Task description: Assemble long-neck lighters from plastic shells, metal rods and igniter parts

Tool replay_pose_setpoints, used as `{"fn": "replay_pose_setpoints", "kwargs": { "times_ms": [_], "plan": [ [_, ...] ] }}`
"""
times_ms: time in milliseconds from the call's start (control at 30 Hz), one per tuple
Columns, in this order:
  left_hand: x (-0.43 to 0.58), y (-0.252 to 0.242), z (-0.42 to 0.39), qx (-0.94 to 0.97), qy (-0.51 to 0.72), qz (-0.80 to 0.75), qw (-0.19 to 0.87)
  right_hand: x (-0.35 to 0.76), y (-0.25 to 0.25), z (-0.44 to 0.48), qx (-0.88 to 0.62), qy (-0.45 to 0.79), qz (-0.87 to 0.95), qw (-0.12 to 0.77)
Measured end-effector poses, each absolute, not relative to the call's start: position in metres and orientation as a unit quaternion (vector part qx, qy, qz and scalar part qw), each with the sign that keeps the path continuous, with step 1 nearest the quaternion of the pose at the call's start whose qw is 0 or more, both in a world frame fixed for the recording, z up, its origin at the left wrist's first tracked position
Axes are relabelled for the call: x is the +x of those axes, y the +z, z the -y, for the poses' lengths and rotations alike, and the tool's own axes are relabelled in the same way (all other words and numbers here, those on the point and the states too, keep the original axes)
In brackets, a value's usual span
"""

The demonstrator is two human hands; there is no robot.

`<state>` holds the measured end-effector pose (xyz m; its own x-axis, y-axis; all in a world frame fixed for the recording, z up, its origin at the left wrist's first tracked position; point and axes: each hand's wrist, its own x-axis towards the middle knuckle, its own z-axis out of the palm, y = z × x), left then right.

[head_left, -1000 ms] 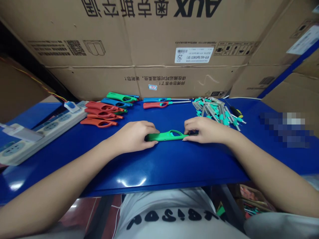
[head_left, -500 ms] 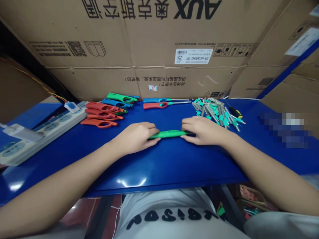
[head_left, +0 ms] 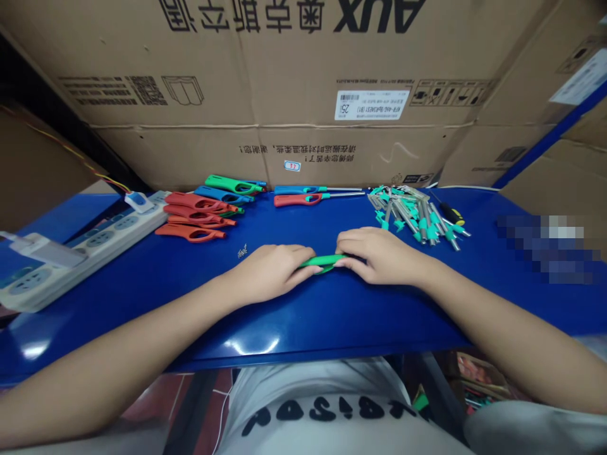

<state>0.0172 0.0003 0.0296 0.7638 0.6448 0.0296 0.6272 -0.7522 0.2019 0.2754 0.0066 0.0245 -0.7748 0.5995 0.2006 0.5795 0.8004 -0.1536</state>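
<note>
My left hand (head_left: 275, 272) pinches one end of a green lighter body (head_left: 326, 260) between thumb and fingers. On its other end my right hand (head_left: 374, 256) is closed, so both ends are covered. The lighter body is held level just above the blue table, part of its trigger loop showing below. Beyond my left hand lies a stack of orange-red lighter bodies (head_left: 192, 216), with green and blue ones (head_left: 232, 184) behind. A cluster of small metal pieces (head_left: 242, 251), too small to name, lies near my left wrist.
Two lighters with metal tubes (head_left: 303, 200) lie at the back. Metal tubes with teal parts (head_left: 422, 215) are heaped right of them, beside a yellow-and-black screwdriver (head_left: 453, 213). A power strip (head_left: 107, 237) runs along the left. Cardboard (head_left: 294, 139) walls the back.
The green lighter body has turned, its loop now showing, and less of it is visible between my hands. My left hand has shifted right, and the small metal pieces have come into view.
</note>
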Motion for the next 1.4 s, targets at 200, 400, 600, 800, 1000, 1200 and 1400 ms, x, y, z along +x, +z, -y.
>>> {"fn": "replay_pose_setpoints", "kwargs": {
  "times_ms": [200,400,600,800,1000,1200,1400],
  "plan": [
    [0.014,0.034,-0.003,0.908,0.066,-0.388,0.144,0.291,0.033,-0.013,-0.315,0.063,0.933,0.163],
    [0.007,0.035,-0.015,0.89,0.089,-0.392,0.215,0.319,0.039,-0.028,-0.343,0.046,0.927,0.144],
    [0.009,0.034,-0.012,0.894,0.092,-0.39,0.199,0.307,0.03,-0.026,-0.313,0.078,0.933,0.158],
    [0.017,0.029,-0.002,0.884,0.098,-0.374,0.264,0.28,0.019,-0.012,-0.248,-0.021,0.952,0.176],
    [0.019,0.022,-0.001,0.782,0.079,-0.415,0.459,0.275,0.008,-0.009,-0.206,-0.115,0.954,0.185],
    [0.02,0.023,0.0,0.706,0.052,-0.439,0.554,0.275,0.004,-0.008,-0.191,-0.116,0.952,0.207],
    [0.024,0.026,-0.003,0.68,0.089,-0.432,0.587,0.277,0.011,-0.015,-0.225,-0.038,0.945,0.235]
  ]
}}
